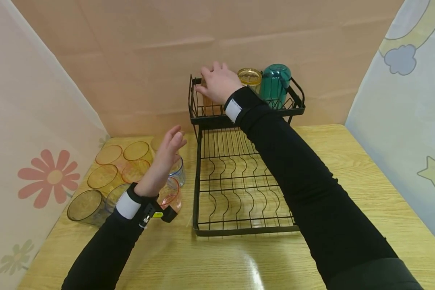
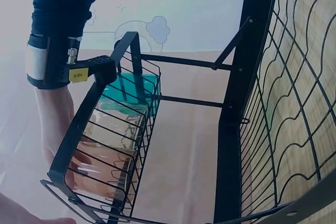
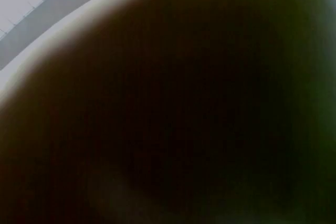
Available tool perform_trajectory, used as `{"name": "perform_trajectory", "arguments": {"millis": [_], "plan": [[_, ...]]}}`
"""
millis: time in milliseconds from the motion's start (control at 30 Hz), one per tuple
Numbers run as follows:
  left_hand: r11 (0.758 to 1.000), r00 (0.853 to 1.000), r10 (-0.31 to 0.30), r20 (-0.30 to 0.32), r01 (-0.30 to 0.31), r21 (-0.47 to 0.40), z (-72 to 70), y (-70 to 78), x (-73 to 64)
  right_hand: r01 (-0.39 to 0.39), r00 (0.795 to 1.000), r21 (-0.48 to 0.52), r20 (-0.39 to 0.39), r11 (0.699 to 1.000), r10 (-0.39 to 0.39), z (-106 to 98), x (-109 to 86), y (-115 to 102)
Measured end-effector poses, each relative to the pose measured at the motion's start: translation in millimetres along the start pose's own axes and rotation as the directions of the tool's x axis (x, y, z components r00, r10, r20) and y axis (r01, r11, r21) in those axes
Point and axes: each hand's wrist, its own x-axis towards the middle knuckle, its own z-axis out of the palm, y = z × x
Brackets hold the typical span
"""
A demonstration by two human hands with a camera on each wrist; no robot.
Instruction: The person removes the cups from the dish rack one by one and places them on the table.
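At the upper tier of the black dish rack [image 1: 197, 189], my right hand [image 1: 221, 83] reaches over the left end and grips an orange-tinted glass [image 1: 211, 106]. In the left wrist view its fingers bend down around the top of that glass [image 2: 100, 174], which sits inside the wire basket. Beside it stand an amber glass [image 1: 250, 76] and a teal glass [image 1: 275, 86], the latter base up. My left hand [image 1: 163, 159] hovers with fingers extended and nothing in them, left of the rack and above the glasses on the table. The right wrist view is almost wholly dark and blocked.
Several tinted glasses stand mouth up on the wooden table [image 1: 210, 262] at the left, among them a grey glass [image 1: 87, 207], a yellow glass [image 1: 103, 177] and a pink glass [image 1: 170, 193]. The rack's lower tier has wavy wire dividers. Fabric-like walls enclose the table at back and sides.
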Motion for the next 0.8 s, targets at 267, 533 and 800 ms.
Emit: {"name": "perform_trajectory", "arguments": {"millis": [267,533,800], "plan": [[0.999,1.000,-0.006,0.023,0.007,-0.044,3.6,-0.7,-1.9,-0.018,0.999,0.020,-0.042,1.000,0.018,2.9,0.5,-2.2],[0.980,0.999,-0.013,0.046,0.022,-0.199,7.1,1.6,-3.5,-0.014,0.997,0.001,-0.080,1.000,0.014,-19.2,2.5,1.8],[0.959,0.996,0.069,-0.049,-0.080,-0.272,11.8,19.2,1.6,-0.032,0.994,-0.026,-0.109,0.999,0.029,-51.0,-0.3,4.7]]}}
